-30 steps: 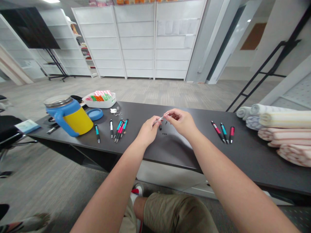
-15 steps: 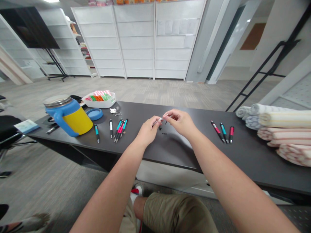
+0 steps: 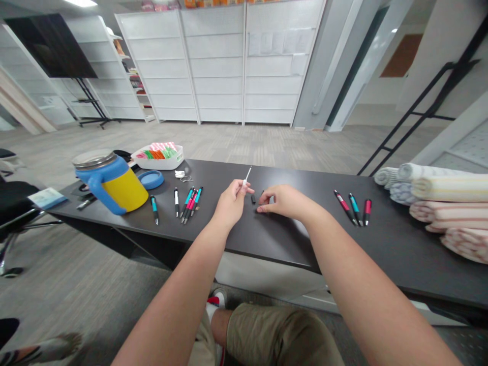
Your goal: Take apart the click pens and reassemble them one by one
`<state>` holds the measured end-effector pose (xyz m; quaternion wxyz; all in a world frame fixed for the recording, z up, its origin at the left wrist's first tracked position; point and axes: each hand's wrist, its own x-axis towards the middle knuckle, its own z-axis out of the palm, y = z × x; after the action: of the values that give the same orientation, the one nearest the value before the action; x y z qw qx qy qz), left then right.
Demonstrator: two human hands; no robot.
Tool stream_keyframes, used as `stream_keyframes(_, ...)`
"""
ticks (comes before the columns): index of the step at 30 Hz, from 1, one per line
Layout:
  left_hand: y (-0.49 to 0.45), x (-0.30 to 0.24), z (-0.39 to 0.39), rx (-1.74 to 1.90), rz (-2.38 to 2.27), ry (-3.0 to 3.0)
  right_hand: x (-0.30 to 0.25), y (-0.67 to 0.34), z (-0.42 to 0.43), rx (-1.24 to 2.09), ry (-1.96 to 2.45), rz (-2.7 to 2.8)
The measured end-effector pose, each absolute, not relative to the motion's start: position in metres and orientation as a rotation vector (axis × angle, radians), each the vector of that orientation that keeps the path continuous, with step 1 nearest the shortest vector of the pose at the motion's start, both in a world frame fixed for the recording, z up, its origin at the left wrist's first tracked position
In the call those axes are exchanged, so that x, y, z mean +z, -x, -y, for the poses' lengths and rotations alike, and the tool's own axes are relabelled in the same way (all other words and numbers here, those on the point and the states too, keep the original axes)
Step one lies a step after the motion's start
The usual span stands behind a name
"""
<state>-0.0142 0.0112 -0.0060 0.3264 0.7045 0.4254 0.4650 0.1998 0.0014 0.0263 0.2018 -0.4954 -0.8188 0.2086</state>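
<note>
My left hand (image 3: 231, 204) is closed round a white pen barrel (image 3: 244, 183), held above the desk. A thin pale pen refill (image 3: 248, 173) sticks up out of it, tilted slightly right. My right hand (image 3: 281, 202) rests low over the desk, thumb and fingertips pinched together at the surface; whatever lies between them is too small to make out. Between the two hands lies a short black pen part (image 3: 253, 199). Left of my hands is a bunch of turquoise and red pens (image 3: 189, 205), beside a white pen (image 3: 176, 202) and a lone turquoise pen (image 3: 154, 210).
On the right lie a red pen (image 3: 345, 207), a turquoise pen (image 3: 356, 209) and a short red pen piece (image 3: 367, 212), near rolled towels (image 3: 442, 188). A blue-yellow mug (image 3: 114, 185), its blue lid (image 3: 151, 179) and a white basket (image 3: 162, 163) of packets stand left.
My hands have come apart. The right one has dropped to the desk at a small dark piece, while the left has turned the white barrel so the refill points up.
</note>
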Motion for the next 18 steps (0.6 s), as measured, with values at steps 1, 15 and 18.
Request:
stream_keyframes(1, 0.014, -0.007, -0.012, 1.227, -1.119, -1.829, 0.025, -0.201, -0.002, 0.588, 1.348, 2.351)
stream_keyframes(15, 0.011, -0.002, -0.006, 1.196, -1.036, -1.772, 0.032, -0.192, 0.002, 0.696, 1.225, 1.848)
stream_keyframes(18, 0.011, -0.004, -0.006, 1.192, -1.002, -1.805, 0.031, -0.194, -0.002, 0.736, 1.19, 1.741)
